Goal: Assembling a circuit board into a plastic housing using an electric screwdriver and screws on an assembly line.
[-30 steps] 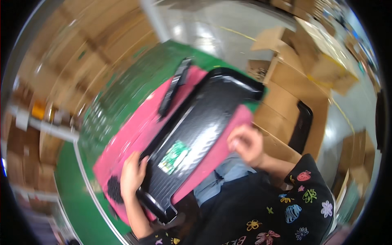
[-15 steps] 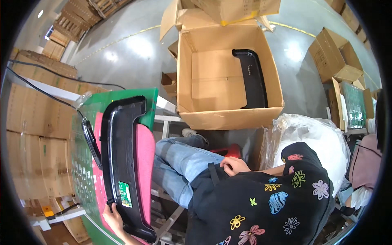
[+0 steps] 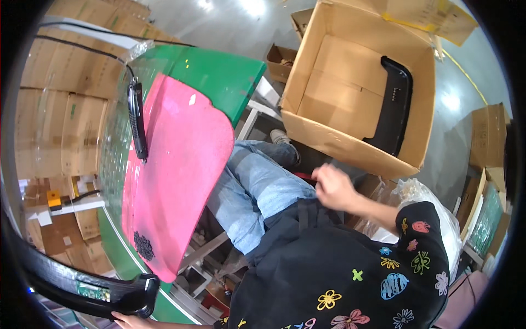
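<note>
My left hand (image 3: pixel 131 320) grips the near edge of a curved black plastic panel (image 3: pixel 129 296) at the lower left. A small green circuit board (image 3: pixel 93 291) sits in that panel, whose far end runs to the picture's dark rim. My right hand (image 3: pixel 334 189) is raised over my lap, fingers curled in, with nothing seen in them. A pink mat (image 3: pixel 181 131) lies on the green work table (image 3: pixel 213 71). On the mat is a pile of tiny black pieces, like screws (image 3: pixel 143 247). A black electric screwdriver (image 3: pixel 137 118) hangs by its cord over the mat's left side.
An open cardboard box (image 3: pixel 339 137) stands beyond my knees, with another black panel (image 3: pixel 395 104) inside. Stacked cartons (image 3: pixel 55 131) line the left. A plastic-wrapped white bundle (image 3: pixel 438 211) is by my right elbow. More cartons (image 3: pixel 490 131) stand at the right.
The black panel has come off the pink mat to the lower left with my left hand, uncovering the mat and small black pieces. My right hand has lifted from my lap. The view has turned left.
</note>
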Motion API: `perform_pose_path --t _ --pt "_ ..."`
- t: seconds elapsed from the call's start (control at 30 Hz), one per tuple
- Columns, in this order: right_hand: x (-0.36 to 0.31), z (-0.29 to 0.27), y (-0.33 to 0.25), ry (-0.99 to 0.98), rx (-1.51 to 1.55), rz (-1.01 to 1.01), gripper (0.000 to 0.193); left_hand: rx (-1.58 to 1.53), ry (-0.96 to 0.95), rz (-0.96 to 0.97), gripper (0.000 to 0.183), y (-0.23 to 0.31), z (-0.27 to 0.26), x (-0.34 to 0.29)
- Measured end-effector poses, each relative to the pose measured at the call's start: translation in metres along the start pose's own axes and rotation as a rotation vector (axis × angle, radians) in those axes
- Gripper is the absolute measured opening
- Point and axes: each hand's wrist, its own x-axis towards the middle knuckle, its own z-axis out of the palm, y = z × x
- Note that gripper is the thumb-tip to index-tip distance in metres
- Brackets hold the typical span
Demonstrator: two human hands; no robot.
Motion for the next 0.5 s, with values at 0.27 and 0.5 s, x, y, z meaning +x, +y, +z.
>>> perform_pose_path --t 0.27,0.5 --pt "0.087 -0.061 0.244 0.242 -0.472 0.889 0.049 -0.716 -0.359 -0.392 0.039 -0.147 -0.049 0.046" --pt "0.053 -0.04 0.294 -0.387 0.005 1.661 0.075 -0.577 -0.309 -0.394 0.042 -0.154 -0.005 0.077"
